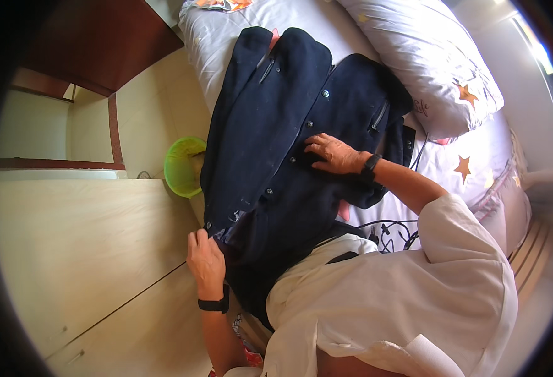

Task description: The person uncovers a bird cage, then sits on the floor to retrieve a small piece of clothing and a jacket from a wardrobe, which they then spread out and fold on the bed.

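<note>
A dark navy coat (253, 136) with round snap buttons and two zipped pockets lies spread across a bed. Near its lower left corner, my left hand (206, 257) pinches the front edge, where a bit of the patterned lining shows. My right hand (333, 153) rests on the coat beside the row of buttons, palm down with the fingers slightly spread. One coat sleeve (231, 85) lies along the left side. The lower end of the coat reaches my body and is partly hidden there.
The bed has a pale sheet (446, 188) with stars, and a rolled quilt (427, 61) lies at the upper right. Black cables (394, 231) are beside my right elbow. A green waste bin (182, 167) stands on the floor left of the bed, near a pale wooden cabinet (92, 245).
</note>
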### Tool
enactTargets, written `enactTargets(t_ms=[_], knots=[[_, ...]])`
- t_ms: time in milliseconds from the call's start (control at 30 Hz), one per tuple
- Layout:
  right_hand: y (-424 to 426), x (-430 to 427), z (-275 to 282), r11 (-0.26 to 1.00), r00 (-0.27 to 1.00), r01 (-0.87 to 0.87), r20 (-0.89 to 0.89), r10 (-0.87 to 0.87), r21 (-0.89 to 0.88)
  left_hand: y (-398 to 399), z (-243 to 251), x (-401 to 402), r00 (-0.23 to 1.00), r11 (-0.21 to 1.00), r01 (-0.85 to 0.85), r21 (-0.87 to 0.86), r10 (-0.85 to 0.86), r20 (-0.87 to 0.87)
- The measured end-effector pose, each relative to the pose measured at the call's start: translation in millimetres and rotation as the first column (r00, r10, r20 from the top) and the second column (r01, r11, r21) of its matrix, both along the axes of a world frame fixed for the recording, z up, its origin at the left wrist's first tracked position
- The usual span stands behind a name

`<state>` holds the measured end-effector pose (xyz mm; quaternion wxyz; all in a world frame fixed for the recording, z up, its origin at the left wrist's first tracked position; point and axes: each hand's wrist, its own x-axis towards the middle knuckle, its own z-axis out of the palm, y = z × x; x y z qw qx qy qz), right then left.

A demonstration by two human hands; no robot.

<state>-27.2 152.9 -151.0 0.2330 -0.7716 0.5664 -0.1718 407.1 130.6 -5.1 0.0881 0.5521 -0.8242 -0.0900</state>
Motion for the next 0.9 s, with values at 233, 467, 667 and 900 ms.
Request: enactTargets(t_ms=[233, 467, 667, 900], knots=[[-25, -6, -7, 0.973, 0.978, 0.143, 0.122, -0.166, 0.179, 14, -42, 29, 0.968, 0.982, -0.189, 0.018, 0.189, -0.166], [-79, -37, 9, 0.872, 0.872, 0.386, 0.190, -0.452, 0.301, 21, -62, 27, 0.936, 0.949, -0.235, 0.213, 0.279, -0.213], [-129, -116, 6, 0.777, 0.783, 0.622, 0.110, -0.612, -0.099, 14, -66, 29, 0.915, 0.913, -0.263, 0.312, 0.339, -0.219], [-184, -164, 11, 0.722, 0.705, 0.689, -0.173, -0.688, -0.067, 12, -63, 53, 0.774, 0.720, -0.025, 0.694, 0.453, -0.443]])
